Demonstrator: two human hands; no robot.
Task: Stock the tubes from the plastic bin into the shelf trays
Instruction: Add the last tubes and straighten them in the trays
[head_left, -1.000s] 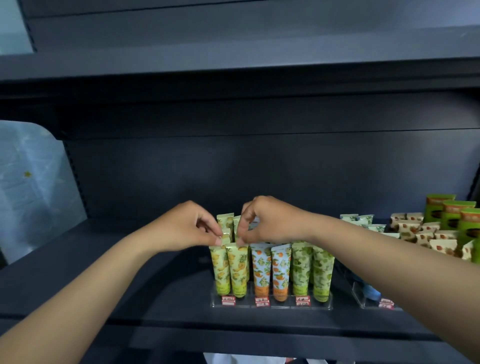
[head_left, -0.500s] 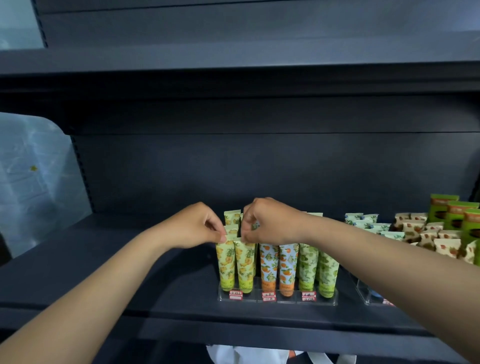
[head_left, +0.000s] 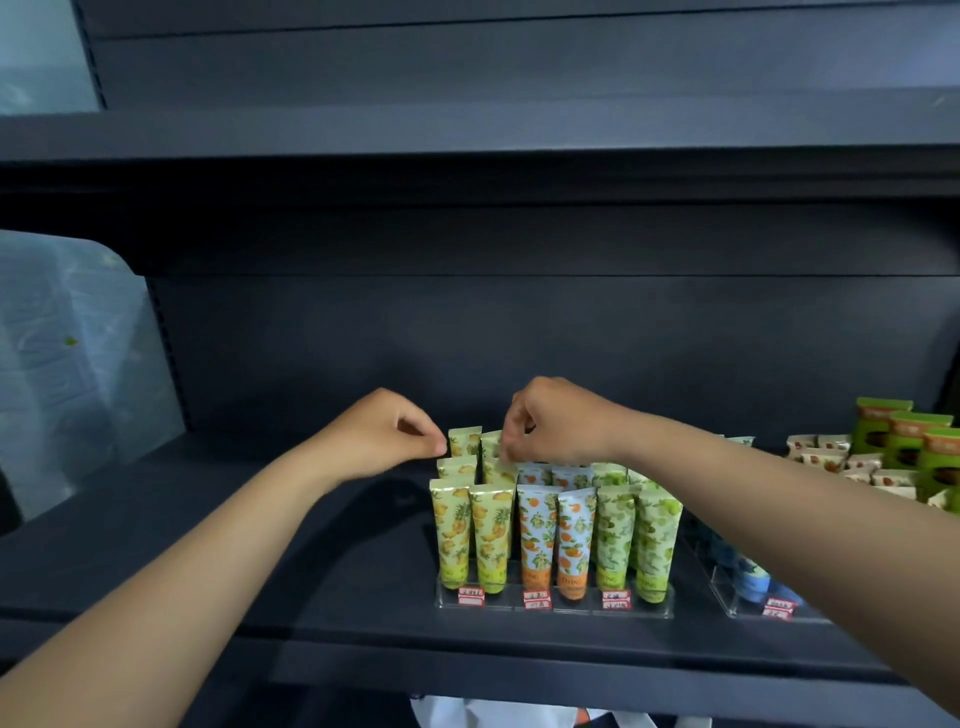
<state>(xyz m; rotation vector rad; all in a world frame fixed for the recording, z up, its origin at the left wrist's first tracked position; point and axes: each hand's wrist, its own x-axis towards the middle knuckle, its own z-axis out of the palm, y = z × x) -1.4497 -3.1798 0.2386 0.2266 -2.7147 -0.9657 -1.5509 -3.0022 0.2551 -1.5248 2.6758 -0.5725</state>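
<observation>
A clear acrylic tray (head_left: 551, 611) on the dark shelf holds upright tubes in rows: yellow pineapple tubes (head_left: 453, 530) on the left, orange-print tubes (head_left: 537, 535) in the middle, green tubes (head_left: 649, 540) on the right. My right hand (head_left: 558, 426) reaches over the tray and pinches the crimped top of a rear yellow tube (head_left: 492, 451). My left hand (head_left: 382, 436) hovers left of the tray, fingers curled. Its thumb and forefinger tips meet at the left edge of the rearmost yellow tube (head_left: 465, 440), with nothing seen between them.
A second clear tray (head_left: 748, 613) with blue tubes stands to the right, partly behind my right forearm. Beige packets (head_left: 862, 467) and green boxes (head_left: 906, 436) fill the far right. The upper shelf (head_left: 467, 135) hangs overhead. Something white (head_left: 493, 714) shows below the shelf's front edge.
Both hands have shifted toward the back rows of yellow tubes. My left hand has drawn off the tube tops to their left edge. The camera tilted down slightly.
</observation>
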